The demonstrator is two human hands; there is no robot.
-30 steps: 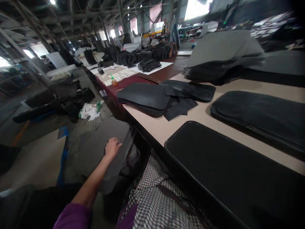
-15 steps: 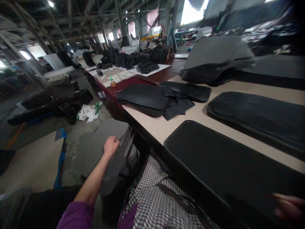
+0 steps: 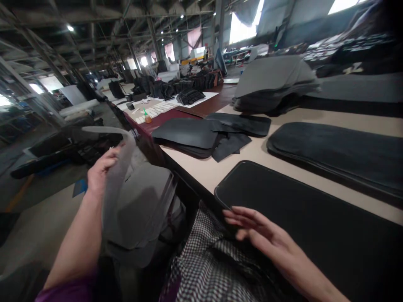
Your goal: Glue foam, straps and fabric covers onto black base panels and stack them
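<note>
Pinching a flexible gray sheet (image 3: 121,167) by its edge, the left hand (image 3: 100,171) held it bent, apparently to clear the gray stack (image 3: 146,186) below that grip; rightward, the empty right hand (image 3: 262,233) hovered, fingers parted.

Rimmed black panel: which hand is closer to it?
Right. The right hand is by the near edge of the rimmed black panel; the left hand is off to its left, holding a grey sheet.
</note>
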